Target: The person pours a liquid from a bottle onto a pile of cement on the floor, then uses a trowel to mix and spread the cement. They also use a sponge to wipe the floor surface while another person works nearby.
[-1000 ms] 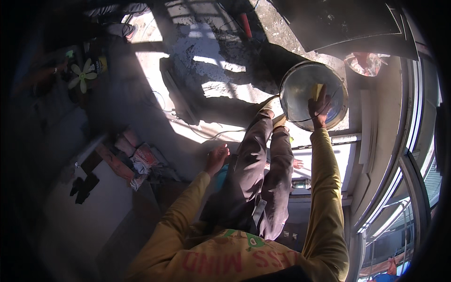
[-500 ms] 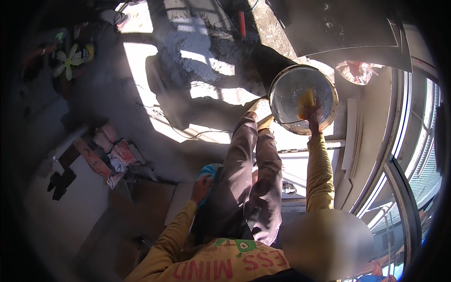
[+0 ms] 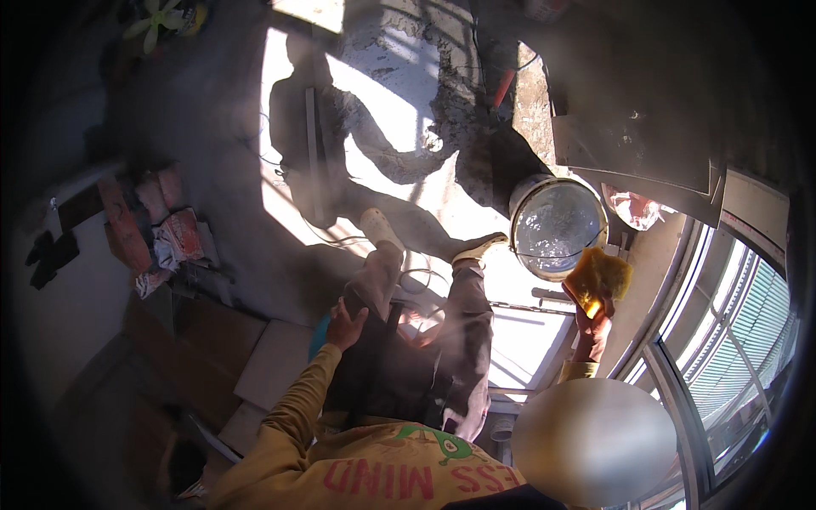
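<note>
Right hand (image 3: 592, 327), right of centre, is closed around a yellow sponge (image 3: 599, 279), raised just beside a water-filled bucket (image 3: 557, 225). Left hand (image 3: 346, 325), centre frame, rests loosely open on the dark trouser knee (image 3: 374, 289), gripping nothing.

A yellow sponge (image 3: 598, 279), sunlit and crumpled, is raised at about three o'clock, just beside the round metal bucket (image 3: 557, 226) of water, which stands on the floor at its ten o'clock.
</note>
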Motion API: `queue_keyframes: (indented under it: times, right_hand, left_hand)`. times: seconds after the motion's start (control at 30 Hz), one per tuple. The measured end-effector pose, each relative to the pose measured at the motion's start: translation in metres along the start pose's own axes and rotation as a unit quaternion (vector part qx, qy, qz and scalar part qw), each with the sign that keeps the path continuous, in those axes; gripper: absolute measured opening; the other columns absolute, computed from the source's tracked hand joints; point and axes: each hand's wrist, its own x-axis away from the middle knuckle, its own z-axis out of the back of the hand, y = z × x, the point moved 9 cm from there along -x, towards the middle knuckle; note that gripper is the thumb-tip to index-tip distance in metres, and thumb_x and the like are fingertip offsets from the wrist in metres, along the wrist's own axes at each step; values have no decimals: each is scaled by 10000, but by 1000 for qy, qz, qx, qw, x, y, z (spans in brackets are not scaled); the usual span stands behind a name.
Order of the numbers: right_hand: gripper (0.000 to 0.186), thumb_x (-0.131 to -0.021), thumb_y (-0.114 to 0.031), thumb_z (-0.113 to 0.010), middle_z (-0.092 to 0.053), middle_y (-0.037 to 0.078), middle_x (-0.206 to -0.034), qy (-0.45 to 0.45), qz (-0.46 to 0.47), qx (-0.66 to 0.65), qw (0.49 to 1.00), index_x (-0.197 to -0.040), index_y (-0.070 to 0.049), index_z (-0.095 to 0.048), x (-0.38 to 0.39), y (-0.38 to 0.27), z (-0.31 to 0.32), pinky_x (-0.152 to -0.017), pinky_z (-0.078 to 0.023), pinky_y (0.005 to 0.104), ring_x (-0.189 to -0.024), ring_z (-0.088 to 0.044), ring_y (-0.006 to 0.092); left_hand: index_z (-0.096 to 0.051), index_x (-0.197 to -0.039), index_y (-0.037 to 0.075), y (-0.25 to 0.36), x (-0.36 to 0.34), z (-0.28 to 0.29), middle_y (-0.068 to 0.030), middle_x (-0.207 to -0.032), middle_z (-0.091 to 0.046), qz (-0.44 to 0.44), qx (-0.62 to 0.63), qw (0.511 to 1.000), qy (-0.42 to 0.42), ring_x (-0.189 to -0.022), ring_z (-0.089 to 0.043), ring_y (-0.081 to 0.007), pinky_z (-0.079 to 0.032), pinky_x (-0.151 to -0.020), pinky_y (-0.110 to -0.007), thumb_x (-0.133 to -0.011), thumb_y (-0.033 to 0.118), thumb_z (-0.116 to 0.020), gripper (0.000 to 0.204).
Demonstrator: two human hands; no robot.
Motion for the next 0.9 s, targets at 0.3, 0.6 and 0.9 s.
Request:
queue_keyframes:
  times: [0.3, 0.6, 0.9]
  right_hand:
    - [387, -892, 42, -665, -698, 116, -1128, -100, -138, 2, 985, -1265, -30, -591, -139, 209, -303, -956, -599, 440, -1018, -719, 280]
    - [452, -853, -318, -857, -738, 111, -1170, -255, 297, 794, 465, -1173, -43, -695, -233, 294, -530, -845, -588, 363, -1037, -720, 261]
    - [426, -878, -352, -804, -733, 112, -1080, -245, 200, 676, 666, -1176, -71, -686, -308, 293, -631, -800, -597, 444, -962, -723, 312]
  left_hand:
    - [-205, -1624, 48, -50, -61, 20, -330, -1512, -404, -6, -5, 1000, -18, -1313, -531, -511, -493, -1046, -555, -840, 666, -707, 1118]
    - [-317, -1580, 117, -104, -76, 46, -243, -1487, -444, 33, 170, 982, -81, -1250, -580, -472, -505, -1027, -539, -823, 563, -752, 980]
    - [-287, -1590, 143, -129, -80, 27, -237, -1504, -413, 15, 160, 979, -127, -1291, -545, -464, -487, -1048, -541, -816, 566, -760, 1001]
